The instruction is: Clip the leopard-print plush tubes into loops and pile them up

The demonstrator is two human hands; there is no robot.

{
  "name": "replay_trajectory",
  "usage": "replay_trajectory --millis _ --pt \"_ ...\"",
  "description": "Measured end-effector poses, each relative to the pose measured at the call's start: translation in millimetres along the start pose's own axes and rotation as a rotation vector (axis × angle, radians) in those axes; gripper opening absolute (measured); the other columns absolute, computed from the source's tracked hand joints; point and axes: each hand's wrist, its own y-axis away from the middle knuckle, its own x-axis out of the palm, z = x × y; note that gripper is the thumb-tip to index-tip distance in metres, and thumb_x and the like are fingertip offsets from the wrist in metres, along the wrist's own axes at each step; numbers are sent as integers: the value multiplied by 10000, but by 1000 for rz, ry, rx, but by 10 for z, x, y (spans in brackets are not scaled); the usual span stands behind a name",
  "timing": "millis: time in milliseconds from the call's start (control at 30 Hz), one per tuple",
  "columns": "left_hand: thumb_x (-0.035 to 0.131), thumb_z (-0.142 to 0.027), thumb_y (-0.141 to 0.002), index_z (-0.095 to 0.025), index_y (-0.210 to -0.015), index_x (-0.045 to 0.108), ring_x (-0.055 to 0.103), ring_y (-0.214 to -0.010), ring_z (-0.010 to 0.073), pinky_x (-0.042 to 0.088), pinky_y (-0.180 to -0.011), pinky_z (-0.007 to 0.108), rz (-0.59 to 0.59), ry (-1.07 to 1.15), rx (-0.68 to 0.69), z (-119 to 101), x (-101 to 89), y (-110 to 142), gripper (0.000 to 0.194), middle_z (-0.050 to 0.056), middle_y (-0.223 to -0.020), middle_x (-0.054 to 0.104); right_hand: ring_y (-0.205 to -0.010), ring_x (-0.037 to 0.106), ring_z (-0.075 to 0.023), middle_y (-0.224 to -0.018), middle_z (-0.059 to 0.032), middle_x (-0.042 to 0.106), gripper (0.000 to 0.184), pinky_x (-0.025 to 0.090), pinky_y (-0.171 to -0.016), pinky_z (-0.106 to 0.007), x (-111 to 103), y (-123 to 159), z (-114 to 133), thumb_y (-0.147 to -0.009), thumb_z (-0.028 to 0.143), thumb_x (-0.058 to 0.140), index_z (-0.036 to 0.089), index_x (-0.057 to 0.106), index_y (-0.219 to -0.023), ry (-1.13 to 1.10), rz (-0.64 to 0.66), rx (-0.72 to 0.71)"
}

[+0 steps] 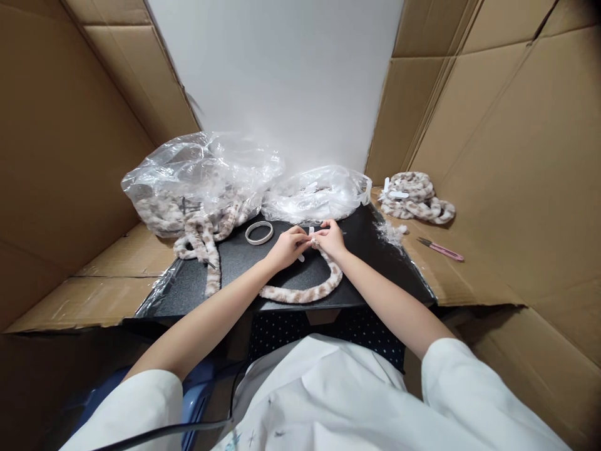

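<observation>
Both hands meet above the middle of the black table point(375, 263). My left hand point(286, 248) has its fingers closed at the end of a fluffy white strap with brown spots point(307, 294). Against it, my right hand point(331, 240) pinches the same end, next to a small white tab point(311, 230). From there the strap curves round below my hands, and its lower left stretch passes behind my left forearm. Another pale tab point(302, 257) shows under my left fingers. Just what the fingertips grip is partly hidden.
A clear bag point(201, 163) of spotted straps stands at the left, with straps point(197, 241) spilling out. Beside it lie a roll of tape point(259, 233) and a second clear bag point(319, 191). On the right cardboard are coiled straps point(416, 197), fluff scraps point(394, 232) and pink thread snips point(441, 249).
</observation>
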Motion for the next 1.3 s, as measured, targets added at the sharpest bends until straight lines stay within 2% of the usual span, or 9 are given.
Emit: replay_trajectory --millis 100,233,367,433,800,967,1067,1300 --pt "641 -230 -831 -152 -943 709 586 -717 114 499 -671 235 37 21 -7 25 10 10 152 64 -943 622 -407 552 -109 -578 116 635 410 469 -449 -207 4 -7 -7 -657 168 658 267 309 -849 5 -23 6" --pt "595 -211 -859 -151 -918 707 591 -738 130 493 -699 249 18 25 -59 42 13 2 140 59 -897 644 -462 595 -125 -594 106 652 393 502 -513 -233 -13 11 35 -664 182 661 264 323 -847 41 -27 16" --pt "583 -222 -869 -152 -893 706 592 -754 140 487 -724 258 46 35 -84 41 0 -9 143 54 -870 654 -658 668 -147 -671 66 703 354 527 -711 -274 -68 32 97 -655 159 672 253 384 -837 250 -16 -135" --pt "575 -208 -868 -151 -889 704 589 -751 138 484 -727 258 64 37 -84 46 0 -9 143 53 -872 653 -701 675 -154 -694 57 714 336 519 -755 -285 -89 37 116 -657 151 669 251 407 -842 318 14 -182" --pt "624 -266 -836 -145 -837 721 581 -702 141 462 -679 262 97 8 -161 82 81 19 156 48 -815 630 -685 656 -158 -657 70 683 430 506 -713 -273 -92 39 79 -552 127 737 246 418 -816 262 5 -141" --pt "613 -171 -781 -161 -886 727 617 -777 151 496 -746 273 103 11 -130 61 67 52 155 56 -901 643 -686 656 -154 -707 59 699 407 512 -692 -270 -108 38 60 -570 148 724 246 420 -822 253 -3 -135" --pt "602 -170 -779 -151 -877 719 617 -738 144 504 -721 268 98 8 -143 64 64 49 153 57 -882 644 -678 656 -156 -704 56 697 405 507 -689 -270 -106 50 72 -569 153 724 246 420 -820 249 -6 -138" --pt "617 -181 -815 -144 -778 695 564 -658 121 465 -657 240 88 -47 -104 55 57 17 95 34 -768 617 -657 647 -151 -686 63 686 384 484 -688 -260 -110 151 149 -597 173 718 249 425 -834 316 40 -244"
